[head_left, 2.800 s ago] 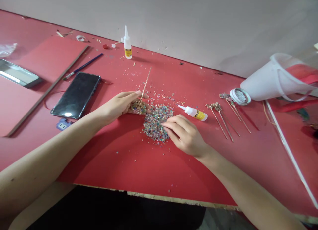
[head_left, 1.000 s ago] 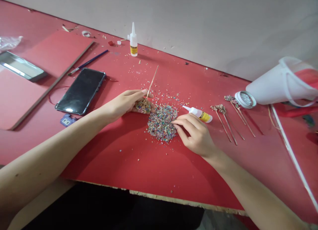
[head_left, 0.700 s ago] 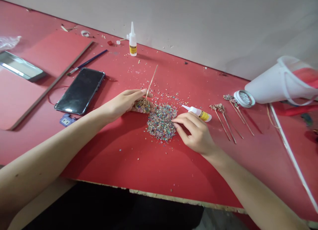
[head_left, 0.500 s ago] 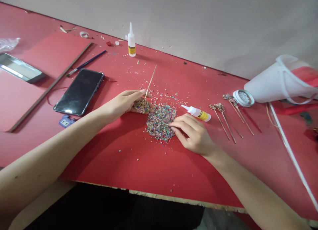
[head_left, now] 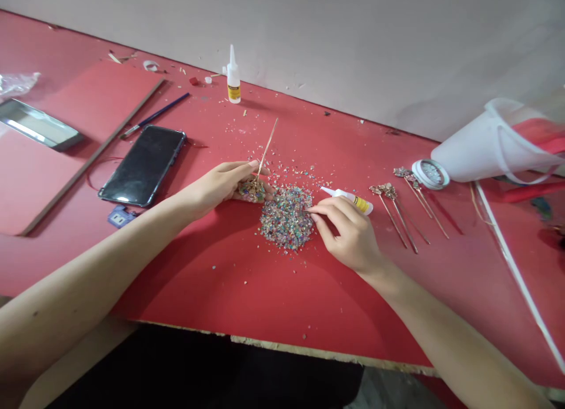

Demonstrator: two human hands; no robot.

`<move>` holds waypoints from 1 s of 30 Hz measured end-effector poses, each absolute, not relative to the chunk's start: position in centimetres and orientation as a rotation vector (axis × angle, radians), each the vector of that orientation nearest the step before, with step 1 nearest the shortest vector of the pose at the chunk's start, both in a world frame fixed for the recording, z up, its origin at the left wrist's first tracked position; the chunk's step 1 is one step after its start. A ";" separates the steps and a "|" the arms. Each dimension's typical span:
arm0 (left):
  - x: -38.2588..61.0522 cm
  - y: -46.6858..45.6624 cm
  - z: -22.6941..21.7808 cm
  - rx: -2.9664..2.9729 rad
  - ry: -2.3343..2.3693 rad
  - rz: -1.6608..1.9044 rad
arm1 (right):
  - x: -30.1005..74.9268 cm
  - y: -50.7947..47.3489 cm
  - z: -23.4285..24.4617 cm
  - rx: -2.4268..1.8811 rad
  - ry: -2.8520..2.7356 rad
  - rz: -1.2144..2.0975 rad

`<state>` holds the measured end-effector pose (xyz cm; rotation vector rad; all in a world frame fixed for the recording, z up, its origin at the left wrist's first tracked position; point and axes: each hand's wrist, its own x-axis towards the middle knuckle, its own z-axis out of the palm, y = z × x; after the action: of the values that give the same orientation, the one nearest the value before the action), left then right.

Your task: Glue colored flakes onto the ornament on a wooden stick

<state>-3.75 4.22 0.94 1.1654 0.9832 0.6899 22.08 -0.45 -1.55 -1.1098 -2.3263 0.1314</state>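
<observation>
My left hand (head_left: pixel 216 185) is closed around the ornate head of a gold hairpin (head_left: pixel 251 189), whose thin stem points up and away from me. Just to the right and below it spreads a pile of small multicoloured chips (head_left: pixel 286 226) on the red tabletop. At the pile's right edge, the fingertips of my right hand (head_left: pixel 348 229) are pinched together; whatever is between them is too small to make out. Partly behind that hand lies a small white glue bottle (head_left: pixel 362 205) with a yellow label, its nozzle toward the pile.
Several metal hairpins (head_left: pixel 399 220) lie to the right, near a round tub (head_left: pixel 430 173) and a tipped white bucket (head_left: pixel 468 141). Another glue bottle (head_left: pixel 233 85) stands near the wall. On the left are a phone (head_left: pixel 143 165), a paintbrush (head_left: pixel 161 112) and a wooden strip (head_left: pixel 97 153).
My right hand has shifted slightly right, from over the chips to the pile's edge, fingers still pinched. The left hand keeps the hairpin in about the same place.
</observation>
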 end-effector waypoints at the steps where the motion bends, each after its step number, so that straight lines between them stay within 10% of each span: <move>1: -3.8 4.2 0.9 1.161 0.975 0.688 | 22.1 -0.4 -1.5 -1.116 -2.314 0.127; 30: -3.7 4.1 0.7 1.058 0.933 0.750 | 22.2 -0.3 -1.7 -1.090 -2.371 0.135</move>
<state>-3.66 4.09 0.68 1.0577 0.9325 0.7500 22.24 -0.35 -1.73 -1.0904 -2.3711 0.1345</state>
